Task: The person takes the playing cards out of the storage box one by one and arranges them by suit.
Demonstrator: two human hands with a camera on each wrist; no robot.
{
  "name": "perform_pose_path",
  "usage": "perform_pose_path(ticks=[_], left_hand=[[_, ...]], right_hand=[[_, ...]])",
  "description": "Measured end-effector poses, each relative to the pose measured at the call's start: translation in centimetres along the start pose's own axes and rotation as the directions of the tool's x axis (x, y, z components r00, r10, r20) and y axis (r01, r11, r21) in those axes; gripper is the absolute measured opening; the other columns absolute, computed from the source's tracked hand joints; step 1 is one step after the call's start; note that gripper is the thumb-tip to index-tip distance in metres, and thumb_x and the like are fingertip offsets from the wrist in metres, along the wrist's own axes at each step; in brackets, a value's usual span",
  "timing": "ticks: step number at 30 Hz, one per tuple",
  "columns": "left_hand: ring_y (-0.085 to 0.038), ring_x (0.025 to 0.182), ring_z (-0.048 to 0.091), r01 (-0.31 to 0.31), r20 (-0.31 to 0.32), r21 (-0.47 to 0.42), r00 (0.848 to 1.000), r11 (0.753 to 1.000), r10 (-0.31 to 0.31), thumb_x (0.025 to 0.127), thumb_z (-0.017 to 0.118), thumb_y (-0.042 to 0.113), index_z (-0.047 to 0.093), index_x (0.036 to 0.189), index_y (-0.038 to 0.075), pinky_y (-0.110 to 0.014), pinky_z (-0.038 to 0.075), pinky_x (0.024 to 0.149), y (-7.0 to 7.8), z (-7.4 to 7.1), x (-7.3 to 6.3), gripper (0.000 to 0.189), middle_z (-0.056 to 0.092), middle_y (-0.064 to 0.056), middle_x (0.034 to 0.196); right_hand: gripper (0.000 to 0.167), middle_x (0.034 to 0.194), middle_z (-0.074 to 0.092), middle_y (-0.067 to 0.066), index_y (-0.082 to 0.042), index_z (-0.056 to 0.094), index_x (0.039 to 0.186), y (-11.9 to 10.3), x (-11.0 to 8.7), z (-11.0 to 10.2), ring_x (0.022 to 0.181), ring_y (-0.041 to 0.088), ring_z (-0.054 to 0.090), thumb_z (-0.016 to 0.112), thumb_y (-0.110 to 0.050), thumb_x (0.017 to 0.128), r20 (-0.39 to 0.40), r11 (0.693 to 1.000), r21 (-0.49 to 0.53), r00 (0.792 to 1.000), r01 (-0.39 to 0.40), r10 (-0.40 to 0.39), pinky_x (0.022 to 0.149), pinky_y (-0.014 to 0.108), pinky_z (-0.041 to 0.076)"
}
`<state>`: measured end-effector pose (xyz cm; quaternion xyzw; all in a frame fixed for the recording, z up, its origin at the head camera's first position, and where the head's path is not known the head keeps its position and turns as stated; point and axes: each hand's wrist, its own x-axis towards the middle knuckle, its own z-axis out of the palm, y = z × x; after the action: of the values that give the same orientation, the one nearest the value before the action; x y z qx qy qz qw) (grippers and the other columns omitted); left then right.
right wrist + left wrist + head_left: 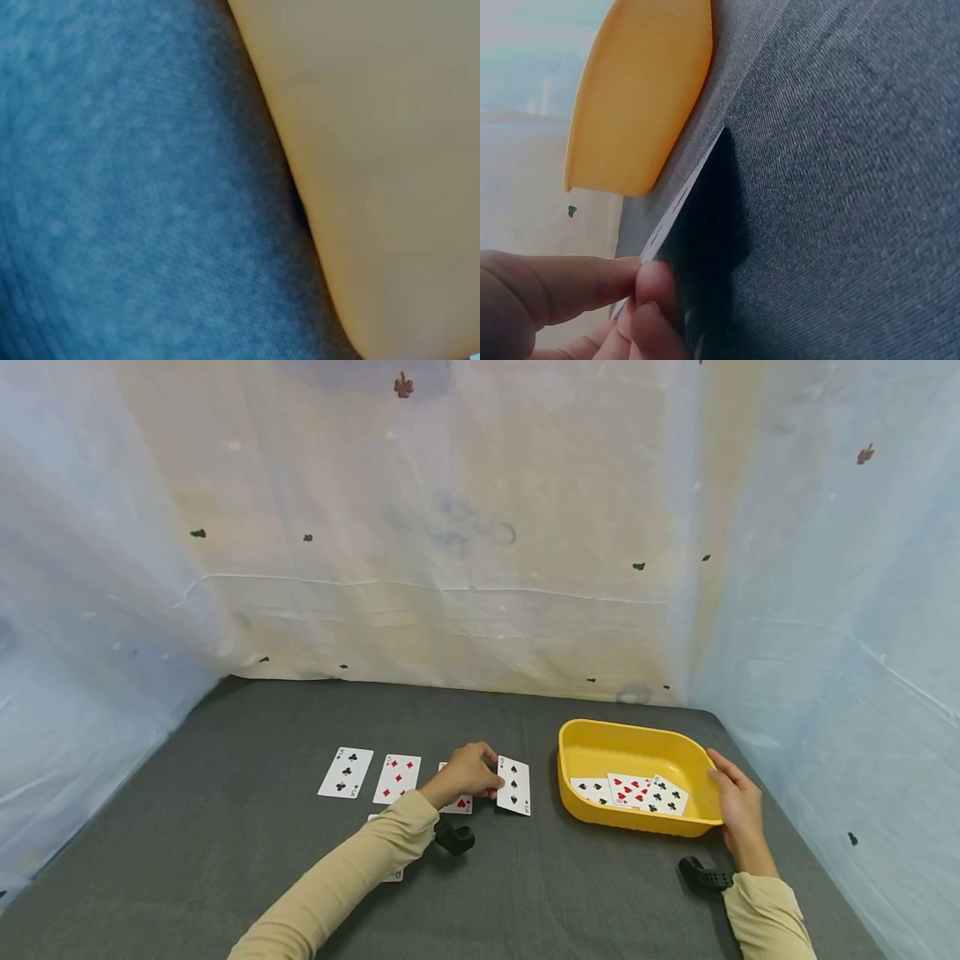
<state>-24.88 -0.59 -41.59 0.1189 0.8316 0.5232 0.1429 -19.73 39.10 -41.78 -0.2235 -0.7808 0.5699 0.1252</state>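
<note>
Between thumb and fingers, my left hand (pixel 468 771) pinches the left edge of a spade playing card (pixel 514 787). The left wrist view has this card (pixel 676 206) nearly edge-on, tilted over the dark cloth with its shadow beneath. My right hand (pixel 741 806) grips the right rim of a yellow plastic tray (pixel 637 745). Inside the tray, near its front wall, lie a heart card (pixel 628 790), a club card (pixel 666 796) and a black-suited card (pixel 591 790), overlapping. Behind the left hand, a heart card (pixel 457 806) is partly covered.
Further left on the dark cloth (pixel 225 827) lie a club card (pixel 346 772) and a diamond card (pixel 397 778), face up. Another card (pixel 393 877) shows partly under the left forearm. Pale hanging sheets (pixel 450 527) enclose the table at the back and sides.
</note>
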Motion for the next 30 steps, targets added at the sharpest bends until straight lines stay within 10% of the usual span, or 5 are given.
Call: perform_pose_path(ticks=[30], left_hand=[[-0.014, 0.052, 0.062, 0.028, 0.012, 0.054, 1.0, 0.998, -0.029, 0.084, 0.074, 0.005, 0.059, 0.106, -0.004, -0.026, 0.049, 0.05, 0.26, -0.79, 0.33, 0.028, 0.064, -0.005, 0.06]], right_hand=[[0.049, 0.156, 0.026, 0.01, -0.01, 0.035, 0.15, 0.01, -0.08, -0.07, 0.136, 0.03, 0.033, 0.038, -0.03, 0.105, 0.006, 1.0, 0.014, 1.0, 0.003, -0.003, 0.105, 0.032, 0.034]])
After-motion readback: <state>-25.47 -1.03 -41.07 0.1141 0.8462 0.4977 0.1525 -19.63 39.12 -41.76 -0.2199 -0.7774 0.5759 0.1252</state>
